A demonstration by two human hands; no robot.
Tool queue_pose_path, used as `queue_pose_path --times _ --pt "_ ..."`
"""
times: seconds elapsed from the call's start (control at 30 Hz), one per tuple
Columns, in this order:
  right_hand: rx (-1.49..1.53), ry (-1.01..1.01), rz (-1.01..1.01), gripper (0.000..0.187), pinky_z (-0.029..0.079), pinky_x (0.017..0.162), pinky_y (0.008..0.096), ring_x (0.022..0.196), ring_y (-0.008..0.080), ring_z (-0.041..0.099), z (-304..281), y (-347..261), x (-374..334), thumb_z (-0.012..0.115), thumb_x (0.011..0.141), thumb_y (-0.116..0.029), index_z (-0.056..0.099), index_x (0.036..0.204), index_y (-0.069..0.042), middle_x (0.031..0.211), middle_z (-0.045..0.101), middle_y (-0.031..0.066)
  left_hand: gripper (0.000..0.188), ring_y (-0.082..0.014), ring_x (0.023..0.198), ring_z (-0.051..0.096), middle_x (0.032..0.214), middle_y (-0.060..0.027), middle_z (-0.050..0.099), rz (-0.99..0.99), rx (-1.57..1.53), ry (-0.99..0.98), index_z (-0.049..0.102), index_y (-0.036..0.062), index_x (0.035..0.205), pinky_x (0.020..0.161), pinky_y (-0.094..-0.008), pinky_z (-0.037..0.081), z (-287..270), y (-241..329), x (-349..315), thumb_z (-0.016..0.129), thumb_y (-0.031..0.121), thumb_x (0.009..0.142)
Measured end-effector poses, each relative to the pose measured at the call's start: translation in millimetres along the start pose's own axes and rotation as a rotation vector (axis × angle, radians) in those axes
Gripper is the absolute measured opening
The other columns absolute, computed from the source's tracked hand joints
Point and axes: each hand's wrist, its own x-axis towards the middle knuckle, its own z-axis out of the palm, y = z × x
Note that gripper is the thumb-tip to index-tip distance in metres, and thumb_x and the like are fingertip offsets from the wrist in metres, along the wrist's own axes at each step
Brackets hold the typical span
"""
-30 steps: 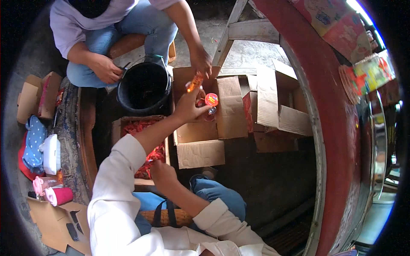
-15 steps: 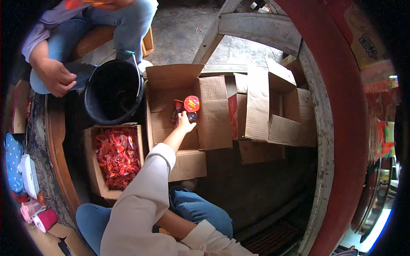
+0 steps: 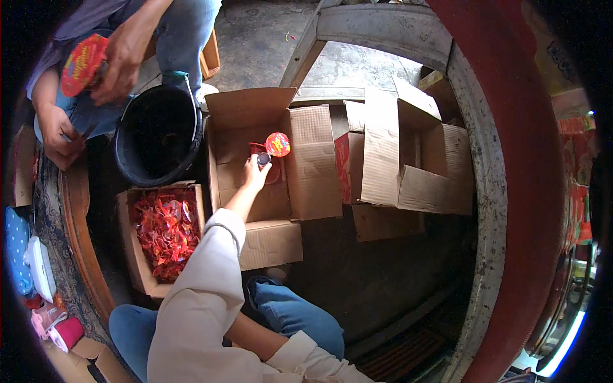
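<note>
My left hand (image 3: 257, 173) reaches into an open cardboard box (image 3: 252, 207), its fingers closed around a small dark piece with a round end (image 3: 263, 159), perhaps a cup. Beside the fingertips is a round red lid with yellow print (image 3: 278, 144). More red wrapped items (image 3: 273, 173) lie in the box, partly hidden by my hand. My right forearm (image 3: 255, 336) passes beneath my left sleeve, which covers the right hand.
A smaller box of crumpled red film (image 3: 166, 233) and a black bucket (image 3: 121, 150) stand to the left. Across from me a person's hand (image 3: 124, 67) holds a red-lidded item. More open boxes (image 3: 381, 147) lie right, by a worn frame (image 3: 485, 210).
My left hand has shifted slightly left inside the box with the dark piece; the red lid stays. The other person has brought a red-lidded item down near the bucket. The view shifted slightly.
</note>
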Motion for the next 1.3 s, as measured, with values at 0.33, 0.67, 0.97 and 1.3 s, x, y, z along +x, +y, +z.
queue_pose_path --times 0.33,0.67,0.97,1.3 --pt "-0.103 0.084 -0.001 0.023 0.053 0.062 0.0327 0.084 0.0223 0.064 28 -17 12 0.055 0.079 -0.014 0.064 0.099 -0.006 0.092 0.063 0.0094 0.034 -0.0188 0.087 0.062 0.091 -0.0086 0.063 0.333 -0.069 -0.249 0.046 0.0049 0.103 0.076 -0.0321 0.049 -104 74 14 0.066 0.014 0.077" --pt "-0.208 0.157 -0.055 0.035 0.052 0.067 0.0422 0.083 0.0308 0.062 -24 -25 -7 0.049 0.079 -0.007 0.049 0.114 -0.004 0.098 0.059 0.017 0.047 -0.0231 0.107 0.054 0.12 -0.0118 0.051 -0.198 -1.107 -0.372 0.038 0.0058 0.124 0.092 -0.0343 0.046 -308 150 -113 0.053 0.03 0.087" --pt "0.055 0.552 -0.011 0.068 0.05 0.061 0.0348 0.068 0.0259 0.064 -88 -4 -42 0.072 0.052 0.002 0.05 0.115 0.002 0.077 0.063 0.0171 0.063 -0.0199 0.105 0.055 0.124 -0.0067 0.049 -0.057 -1.179 -0.453 0.032 0.0105 0.132 0.089 -0.0369 0.045 -405 146 -271 0.058 0.005 0.076" --pt "0.6 1.052 -0.444 0.048 0.05 0.058 0.025 0.065 0.0134 0.062 -98 -67 -58 0.07 0.068 0.002 0.054 0.112 -0.004 0.079 0.065 0.0094 0.029 -0.0133 0.091 0.059 0.1 -0.0057 0.061 0.109 -1.001 0.246 0.049 0.0027 0.111 0.081 -0.0276 0.049 -406 146 -267 0.059 0.004 0.084"
